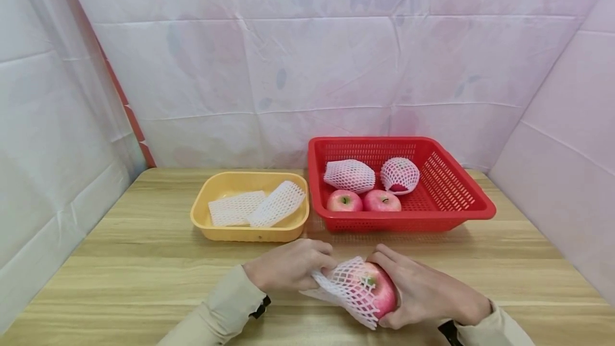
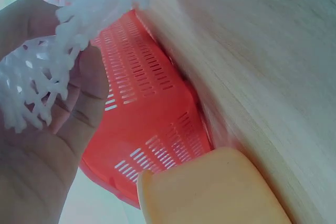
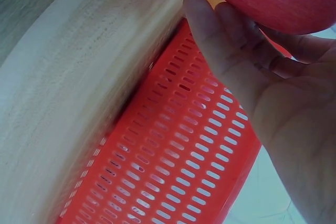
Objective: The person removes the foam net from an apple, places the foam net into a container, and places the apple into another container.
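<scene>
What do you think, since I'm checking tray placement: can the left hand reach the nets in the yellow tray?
Probably yes: the yellow tray is open-topped, near the left hand, and nothing blocks the nets. That hand would likely first release the held net.

Left forearm: covered by a long beige sleeve (image 1: 218,300) of plain cloth, with soft folds and creases near the wrist. The sleeve ends at the wrist; the left hand (image 1: 294,265) is bare. A small black fitting (image 1: 260,307), angular in outline, projects from the inner side of the cuff.

Right forearm: covered by a matching beige sleeve (image 1: 497,330), partly cut off by the lower frame edge. The right hand (image 1: 425,288) is bare. A black strap-like piece (image 1: 450,332) shows beside this cuff; its markings are too small to read.
</scene>
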`<state>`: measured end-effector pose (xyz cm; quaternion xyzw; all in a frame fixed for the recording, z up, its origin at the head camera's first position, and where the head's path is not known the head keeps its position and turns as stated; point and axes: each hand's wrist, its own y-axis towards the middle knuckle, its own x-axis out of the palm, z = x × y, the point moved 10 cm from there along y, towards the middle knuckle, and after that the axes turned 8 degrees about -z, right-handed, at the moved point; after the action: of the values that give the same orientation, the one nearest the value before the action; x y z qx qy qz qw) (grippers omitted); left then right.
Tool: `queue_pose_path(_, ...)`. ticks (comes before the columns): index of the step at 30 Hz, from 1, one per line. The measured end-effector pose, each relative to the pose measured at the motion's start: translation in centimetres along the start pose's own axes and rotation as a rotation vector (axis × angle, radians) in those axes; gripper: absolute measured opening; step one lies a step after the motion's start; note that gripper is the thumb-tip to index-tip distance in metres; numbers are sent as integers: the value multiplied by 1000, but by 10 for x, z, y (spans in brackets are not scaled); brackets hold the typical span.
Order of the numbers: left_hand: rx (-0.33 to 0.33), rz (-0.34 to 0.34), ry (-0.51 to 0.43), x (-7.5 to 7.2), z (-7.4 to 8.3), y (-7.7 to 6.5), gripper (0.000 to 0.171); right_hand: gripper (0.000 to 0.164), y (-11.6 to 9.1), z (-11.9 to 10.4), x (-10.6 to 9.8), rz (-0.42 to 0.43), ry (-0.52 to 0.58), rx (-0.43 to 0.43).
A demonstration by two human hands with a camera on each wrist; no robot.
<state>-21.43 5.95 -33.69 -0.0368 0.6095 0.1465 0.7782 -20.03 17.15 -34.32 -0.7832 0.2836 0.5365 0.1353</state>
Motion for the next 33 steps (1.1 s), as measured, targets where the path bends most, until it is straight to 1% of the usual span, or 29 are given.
queue_pose_path(5,-14,1,-5,-3,-4,-4,24,68,0,2,1,-10,11,16)
queue_pose_path(8,-9,19,-12,-7,-4,-6,28,68,-1,2,0,-10,15,25)
queue_pose_path(12,0,49,3,-16,-5,-10,29,67,-2,3,-1,-6,16,36)
queue_pose_path(17,-15,83,7,-25,-11,-20,30,68,-5,4,-2,6,7,28)
queue_pose_path(20,-16,119,-2,-34,-14,-28,32,69,-6,4,-3,22,-2,12)
queue_pose_path(26,-2,228,-38,-54,-20,-42,35,67,-6,3,-3,40,4,-13)
queue_pose_path(30,-18,279,-75,-63,-24,-51,37,65,-6,3,-3,36,8,-14)
queue_pose_path(33,-28,330,-104,-71,-27,-58,40,65,-6,3,-3,37,1,-15)
